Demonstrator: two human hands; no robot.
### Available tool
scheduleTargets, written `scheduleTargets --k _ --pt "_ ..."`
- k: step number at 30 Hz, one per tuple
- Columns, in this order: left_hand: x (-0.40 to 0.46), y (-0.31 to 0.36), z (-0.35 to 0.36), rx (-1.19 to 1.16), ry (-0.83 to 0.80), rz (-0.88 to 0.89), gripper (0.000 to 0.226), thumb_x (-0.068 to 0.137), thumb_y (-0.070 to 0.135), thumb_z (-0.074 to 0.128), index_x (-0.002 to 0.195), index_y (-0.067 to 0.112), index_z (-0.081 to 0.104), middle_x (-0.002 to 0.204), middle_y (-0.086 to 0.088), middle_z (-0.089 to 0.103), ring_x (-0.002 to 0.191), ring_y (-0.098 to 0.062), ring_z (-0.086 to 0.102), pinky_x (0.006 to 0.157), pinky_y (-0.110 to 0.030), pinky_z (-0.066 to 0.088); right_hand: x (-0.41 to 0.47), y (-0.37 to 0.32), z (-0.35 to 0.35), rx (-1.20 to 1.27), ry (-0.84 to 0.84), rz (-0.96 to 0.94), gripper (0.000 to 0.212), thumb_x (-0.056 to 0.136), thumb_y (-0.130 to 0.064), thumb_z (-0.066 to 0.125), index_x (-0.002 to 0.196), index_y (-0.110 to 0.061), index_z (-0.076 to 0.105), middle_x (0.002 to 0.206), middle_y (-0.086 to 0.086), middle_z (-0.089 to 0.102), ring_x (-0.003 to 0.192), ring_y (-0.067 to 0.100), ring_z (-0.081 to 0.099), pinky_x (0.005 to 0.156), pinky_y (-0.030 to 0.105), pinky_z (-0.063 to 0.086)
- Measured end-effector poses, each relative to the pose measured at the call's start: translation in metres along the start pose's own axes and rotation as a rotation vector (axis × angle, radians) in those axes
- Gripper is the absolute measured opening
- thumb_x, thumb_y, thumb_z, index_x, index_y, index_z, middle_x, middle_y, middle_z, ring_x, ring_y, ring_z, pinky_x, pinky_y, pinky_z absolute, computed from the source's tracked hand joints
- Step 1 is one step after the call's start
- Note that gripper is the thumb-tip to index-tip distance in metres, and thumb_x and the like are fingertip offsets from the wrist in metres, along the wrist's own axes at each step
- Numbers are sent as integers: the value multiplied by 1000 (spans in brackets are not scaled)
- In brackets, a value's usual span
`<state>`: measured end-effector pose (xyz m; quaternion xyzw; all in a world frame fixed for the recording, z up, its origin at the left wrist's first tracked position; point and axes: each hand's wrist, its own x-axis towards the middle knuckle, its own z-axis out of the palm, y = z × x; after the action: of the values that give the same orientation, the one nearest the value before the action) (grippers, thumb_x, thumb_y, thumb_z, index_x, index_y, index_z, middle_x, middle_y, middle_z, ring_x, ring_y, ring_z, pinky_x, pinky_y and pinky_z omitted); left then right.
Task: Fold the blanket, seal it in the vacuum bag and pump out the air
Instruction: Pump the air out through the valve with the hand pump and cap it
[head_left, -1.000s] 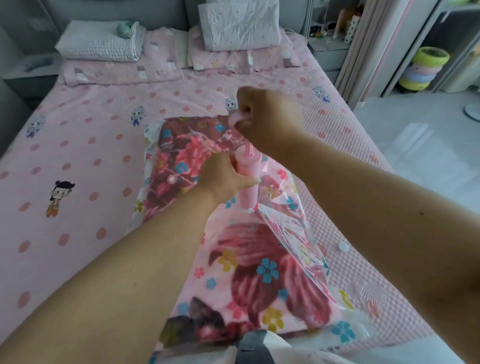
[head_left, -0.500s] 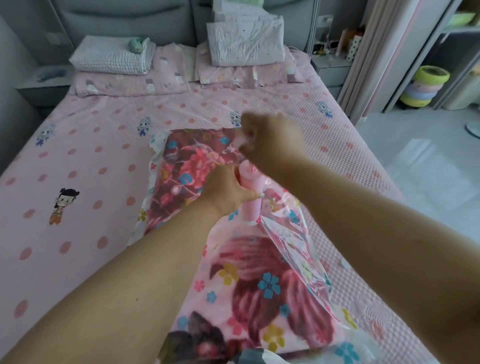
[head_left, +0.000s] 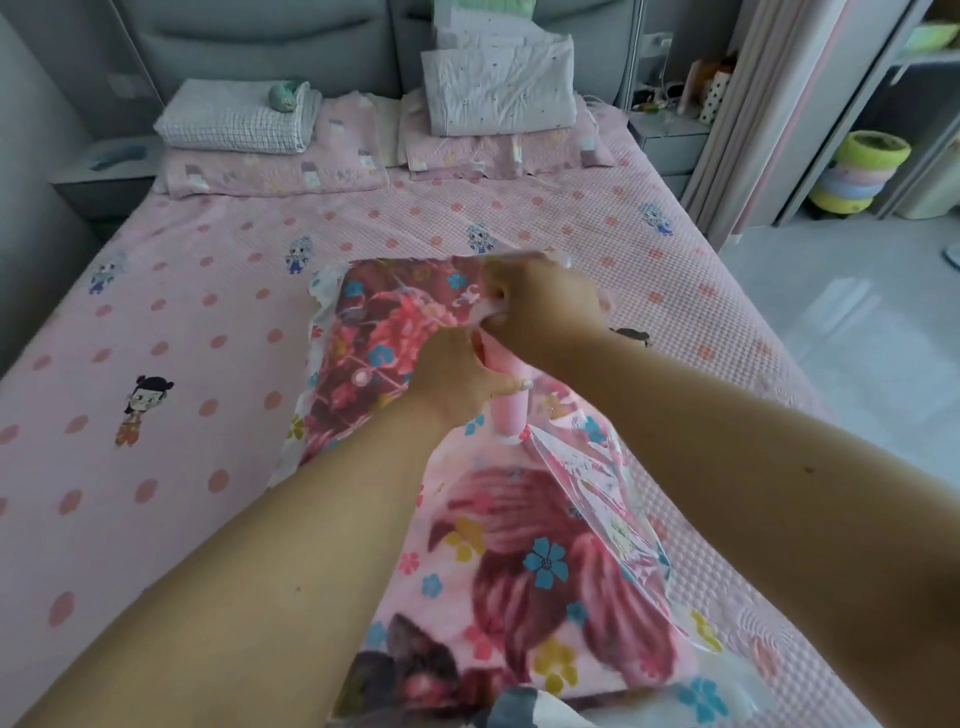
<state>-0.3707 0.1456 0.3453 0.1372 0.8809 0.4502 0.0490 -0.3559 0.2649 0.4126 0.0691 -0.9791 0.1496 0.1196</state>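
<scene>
1. The left hand (head_left: 457, 382) is curled round the barrel of the pink pump (head_left: 511, 410), a smooth plastic cylinder standing near upright on the bag; the thumb lies across the barrel's front.
2. The right hand (head_left: 540, 306) is closed in a fist over the pump's top handle, which is almost wholly hidden inside the grip; only a pale pink sliver shows between the fingers.
3. Against the frame one second earlier, the right fist sits lower, close above the left hand, and the thin rod then visible between handle and barrel is no longer seen. The left hand keeps its hold on the barrel.
4. The vacuum bag (head_left: 597, 483) is clear, glossy film, creased into a raised fold beside the pump's base. It lies on the bed (head_left: 208, 322), running from mid-bed toward the foot edge, nearer the right side.
5. The blanket (head_left: 519, 566) is inside the bag: soft pink fabric printed with dark red blooms and small blue and yellow flowers, folded into a thick rectangular slab.
6. The bed cover is pink, checked and textured, dotted with darker pink spots and small cartoon figures.
7. At the head edge lie pink pillows (head_left: 275, 169), with a folded white checked cloth (head_left: 234, 122) at the left corner and a crumpled white cushion (head_left: 498, 85) toward the right.
8. The camera's aim has shifted since the earlier frame; more headboard (head_left: 260, 47) shows.
</scene>
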Motion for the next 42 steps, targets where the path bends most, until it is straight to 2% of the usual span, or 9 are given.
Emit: scheduleTargets --k 5,10,16,21,27,31,33,38,42 --pt "1 -2 2 -96 -14 -63 42 60 15 89 96 21 68 99 -1 73 91 -19 68 83 -34 55 23 -13 -36 165 488 -95 22 71 -24 53 62 -20 34 48 -10 25 48 18 33 47 18 13" --pt "-6 1 4 -50 17 -8 44 57 14 88 74 40 56 67 23 64 72 8 62 65 -10 50 -7 0 -2 -36 -26 58 39 80 -20 55 61 -25 22 61 -6 35 62 20 43 47 23 21" --pt "-5 0 4 -74 18 -16 42 58 15 90 83 33 61 81 13 66 79 -8 65 75 -26 53 15 -15 -36 195 567 -75 24 67 -19 52 58 -21 30 45 -10 21 39 11 26 49 17 12" --pt "-7 2 5 11 22 39 39 58 16 89 77 34 60 74 15 65 79 -13 67 72 -24 53 -13 -1 -6 -16 -58 77 16 81 -21 55 83 -30 42 66 -4 43 66 22 45 51 23 27" --pt "-6 3 4 -66 8 1 39 59 13 89 89 27 68 86 6 71 82 -14 67 75 -28 54 11 -12 -41 202 596 -52 24 68 -23 53 58 -21 31 46 -11 23 41 6 24 48 17 12" --pt "-9 6 5 42 2 55 32 59 15 85 85 21 68 77 4 69 75 -15 66 67 -23 50 -18 -3 -5 -3 23 124 6 84 -26 53 79 -25 49 57 -7 36 63 23 46 58 26 33" --pt "-8 6 5 15 10 26 31 59 17 86 82 25 67 75 10 68 73 -11 65 65 -19 50 -11 0 -7 20 55 109 9 84 -27 52 76 -25 48 58 -6 40 63 23 48 57 26 36" --pt "-8 4 1 -52 -2 -9 35 60 15 88 87 26 68 85 7 70 83 -14 66 75 -27 53 10 -13 -35 177 519 -74 27 69 -20 52 57 -20 28 47 -8 25 46 20 31 47 19 14" --pt "-10 3 1 -9 2 14 36 58 13 85 88 22 67 79 5 70 79 -14 67 71 -28 55 -12 -7 -1 9 95 66 9 83 -25 55 78 -21 48 60 -6 41 62 22 45 51 23 25"
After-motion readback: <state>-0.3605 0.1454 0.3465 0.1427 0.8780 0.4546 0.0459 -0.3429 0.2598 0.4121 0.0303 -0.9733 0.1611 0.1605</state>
